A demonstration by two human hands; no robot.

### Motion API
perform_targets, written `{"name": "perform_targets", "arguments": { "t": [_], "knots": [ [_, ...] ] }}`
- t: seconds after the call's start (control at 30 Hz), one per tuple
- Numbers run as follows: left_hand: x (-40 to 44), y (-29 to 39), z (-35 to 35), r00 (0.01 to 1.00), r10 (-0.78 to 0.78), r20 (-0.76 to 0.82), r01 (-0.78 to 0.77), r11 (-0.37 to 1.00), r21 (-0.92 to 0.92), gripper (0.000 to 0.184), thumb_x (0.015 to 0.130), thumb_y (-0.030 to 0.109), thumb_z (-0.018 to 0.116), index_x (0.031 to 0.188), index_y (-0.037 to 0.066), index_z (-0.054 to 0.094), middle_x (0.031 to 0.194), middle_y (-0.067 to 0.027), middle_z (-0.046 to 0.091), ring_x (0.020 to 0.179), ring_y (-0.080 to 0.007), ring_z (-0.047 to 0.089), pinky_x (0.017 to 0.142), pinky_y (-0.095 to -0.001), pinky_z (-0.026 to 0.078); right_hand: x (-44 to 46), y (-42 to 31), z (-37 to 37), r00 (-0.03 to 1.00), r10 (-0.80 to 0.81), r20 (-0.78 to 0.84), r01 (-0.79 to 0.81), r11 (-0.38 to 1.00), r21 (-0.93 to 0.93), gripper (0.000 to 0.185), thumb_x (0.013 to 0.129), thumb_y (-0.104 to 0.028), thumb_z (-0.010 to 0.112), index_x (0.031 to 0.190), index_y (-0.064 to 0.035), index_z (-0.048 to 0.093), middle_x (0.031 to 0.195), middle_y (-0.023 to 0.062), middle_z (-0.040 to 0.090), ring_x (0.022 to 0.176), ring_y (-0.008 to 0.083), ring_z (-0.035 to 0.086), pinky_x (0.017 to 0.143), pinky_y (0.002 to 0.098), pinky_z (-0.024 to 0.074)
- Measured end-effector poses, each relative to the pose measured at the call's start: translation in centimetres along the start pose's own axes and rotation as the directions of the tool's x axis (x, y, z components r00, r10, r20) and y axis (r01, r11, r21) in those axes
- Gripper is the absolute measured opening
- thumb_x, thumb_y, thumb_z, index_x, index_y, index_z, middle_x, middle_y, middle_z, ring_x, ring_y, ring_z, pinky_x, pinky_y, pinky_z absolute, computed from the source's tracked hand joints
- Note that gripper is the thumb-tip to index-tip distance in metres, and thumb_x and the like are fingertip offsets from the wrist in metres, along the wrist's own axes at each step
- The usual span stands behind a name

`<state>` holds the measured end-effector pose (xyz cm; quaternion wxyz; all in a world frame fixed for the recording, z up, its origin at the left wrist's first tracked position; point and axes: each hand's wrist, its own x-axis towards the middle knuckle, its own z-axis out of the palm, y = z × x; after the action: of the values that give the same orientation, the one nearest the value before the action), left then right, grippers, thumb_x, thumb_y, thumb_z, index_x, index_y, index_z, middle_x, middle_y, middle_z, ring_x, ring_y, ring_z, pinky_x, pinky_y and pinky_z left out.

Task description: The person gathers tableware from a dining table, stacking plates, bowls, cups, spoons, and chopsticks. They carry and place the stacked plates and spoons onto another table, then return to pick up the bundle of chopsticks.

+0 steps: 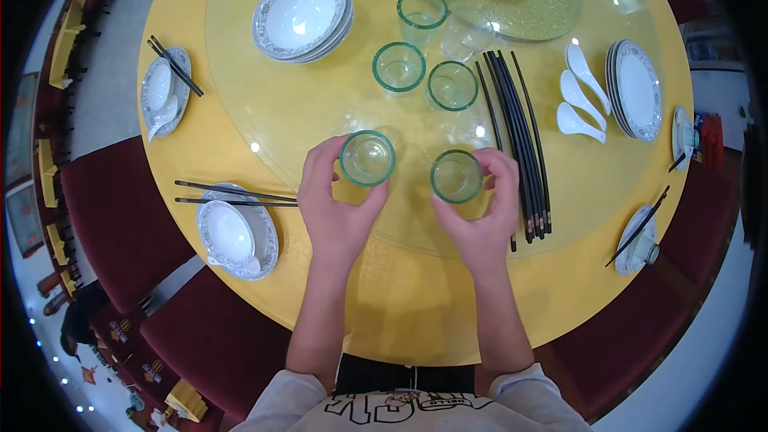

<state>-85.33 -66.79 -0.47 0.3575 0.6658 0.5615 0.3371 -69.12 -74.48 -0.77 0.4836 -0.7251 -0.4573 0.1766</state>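
Table: round, yellow-covered, with smooth transparent turntable.
Left hand: curved around green-rimmed round glass, over turntable.
Right hand: gripping second glass, likewise green-rimmed, over turntable, beside slender black chopsticks.
Bowls: white, glossy, stacked, rims patterned.

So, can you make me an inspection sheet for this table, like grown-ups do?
Surface: round yellow table, see-through turntable on top.
Job's things: left glass and right glass; three more glasses beyond, all green-rimmed.
Clutter: bowl stack, black chopsticks, white spoons, plate stack, place settings.
Hands: left hand grips the left glass, right hand the right glass.
Cables: nothing seen.
Surroundings: dark red chairs.
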Motion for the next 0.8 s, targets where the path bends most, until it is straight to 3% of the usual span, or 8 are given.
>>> {"name": "perform_targets", "arguments": {
  "t": [0.1,0.3,0.4,0.53,0.6,0.67,0.73,0.8],
  "knots": [
    [0.1,0.2,0.1,1.0,-0.029,0.002,0.029,1.0,0.005,0.054,0.066,0.006,0.078,0.116,0.003,0.059,0.108,-0.0058,0.06,0.099,-0.0164,0.056,0.079,-0.0283,0.042,-0.2,0.2,0.5,0.993,0.12,0.015,-0.121,0.989,0.083,0.054,0.063,-0.004,0.082,0.11,-0.005,0.056,0.104,0.0075,0.058,0.081,0.0179,0.054,0.073,0.0297,0.0446],
    [0.9,0.0,0.6,0.999,-0.042,-0.014,0.042,0.999,-0.004,0.053,0.066,0.006,0.078,0.116,0.004,0.06,0.109,-0.0055,0.061,0.098,-0.0165,0.056,0.078,-0.0283,0.042,0.4,0.3,1.4,0.986,0.168,-0.011,-0.166,0.979,0.116,0.052,0.064,-0.002,0.082,0.11,-0.0058,0.058,0.104,0.0061,0.059,0.077,0.0152,0.055,0.066,0.0267,0.0445],
    [0.9,-0.6,0.9,1.0,-0.025,-0.015,0.025,1.0,-0.006,0.053,0.066,0.006,0.078,0.115,0.005,0.06,0.109,-0.0062,0.062,0.097,-0.0176,0.057,0.077,-0.0289,0.043,0.2,0.4,1.3,0.973,0.22,0.064,-0.227,0.966,0.123,0.061,0.066,0.006,0.078,0.121,-0.0032,0.052,0.114,0.0057,0.058,0.093,0.0135,0.057,0.078,0.0264,0.0458],
    [1.1,-1.3,1.3,0.996,0.078,-0.036,-0.078,0.997,0.008,0.053,0.066,0.006,0.078,0.116,0.005,0.06,0.111,-0.0096,0.063,0.101,-0.023,0.06,0.08,-0.0315,0.047,0.0,0.4,1.4,0.966,0.235,0.11,-0.243,0.967,0.073,0.066,0.067,0.006,0.078,0.125,-0.0027,0.05,0.118,0.0069,0.057,0.094,0.0142,0.057,0.079,0.0273,0.046],
    [1.1,-2.1,1.7,0.992,0.113,-0.056,-0.111,0.993,0.048,0.056,0.066,0.007,0.079,0.118,0.004,0.059,0.114,-0.0126,0.061,0.106,-0.0284,0.06,0.087,-0.0341,0.049,-0.2,0.3,1.7,0.978,0.208,-0.015,-0.205,0.973,0.11,0.065,0.064,0.003,0.08,0.123,-0.0048,0.053,0.118,0.0059,0.055,0.086,0.0154,0.055,0.072,0.0269,0.0444],
    [0.8,-1.8,1.9,0.992,0.09,-0.086,-0.086,0.995,0.045,0.057,0.066,0.007,0.079,0.12,0.004,0.058,0.115,-0.0138,0.06,0.107,-0.031,0.059,0.089,-0.0351,0.049,-1.1,-0.1,1.3,0.986,0.148,-0.081,-0.142,0.987,0.074,0.075,0.066,0.007,0.078,0.132,-0.0022,0.044,0.124,0.0088,0.053,0.097,0.0146,0.054,0.077,0.0271,0.0429],
    [0.7,-1.4,0.8,0.99,0.088,-0.108,-0.086,0.996,0.018,0.059,0.067,0.007,0.079,0.121,0.003,0.057,0.115,-0.0151,0.058,0.107,-0.0335,0.058,0.092,-0.036,0.049,-2.6,-0.3,0.2,0.99,0.093,-0.102,-0.098,0.994,-0.039,0.067,0.069,0.009,0.074,0.13,-0.0016,0.046,0.12,0.0088,0.052,0.093,0.0146,0.052,0.076,0.0273,0.0417],
    [-0.4,-0.4,-0.7,0.987,0.047,-0.155,-0.044,0.999,0.023,0.058,0.067,0.004,0.078,0.122,0.004,0.058,0.115,-0.0162,0.056,0.106,-0.0347,0.057,0.089,-0.0357,0.049,-3.9,-1.0,-0.9,0.969,-0.15,-0.197,0.092,0.956,-0.277,0.046,0.076,0.011,0.066,0.118,-0.0009,0.053,0.109,0.0088,0.053,0.089,0.0148,0.05,0.076,0.0281,0.0412]
  ]
}}
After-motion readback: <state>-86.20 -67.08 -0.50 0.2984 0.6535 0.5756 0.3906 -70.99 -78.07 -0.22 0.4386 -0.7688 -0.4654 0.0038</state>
